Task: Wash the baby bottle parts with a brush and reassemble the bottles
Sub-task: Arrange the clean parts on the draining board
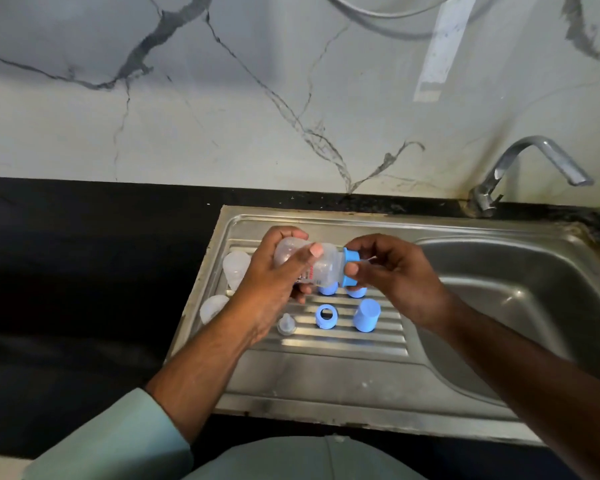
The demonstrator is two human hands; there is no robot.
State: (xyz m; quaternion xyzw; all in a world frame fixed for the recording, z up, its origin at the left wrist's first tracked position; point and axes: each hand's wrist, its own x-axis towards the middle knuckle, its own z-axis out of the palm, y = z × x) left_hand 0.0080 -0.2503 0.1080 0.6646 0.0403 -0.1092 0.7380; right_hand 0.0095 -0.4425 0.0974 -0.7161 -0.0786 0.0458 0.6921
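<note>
My left hand (274, 271) grips a clear baby bottle (312, 263) held sideways above the steel drainboard (326, 362). My right hand (388, 271) pinches the blue screw ring (351, 268) sitting on the bottle's neck, and a clear teat tip pokes out by the fingers. On the ribbed board below lie a loose blue ring (325, 317), a blue cap (366, 315) and a clear teat (286, 325). Two more blue parts (327, 289) are half hidden under the bottle. Two clear bottles (235, 268) lie at the board's left edge, partly behind my left wrist.
The sink basin (520, 306) lies to the right, with a chrome tap (534, 168) at its back corner. Dark countertop (84, 271) stretches to the left. A marble-patterned wall (257, 98) rises behind.
</note>
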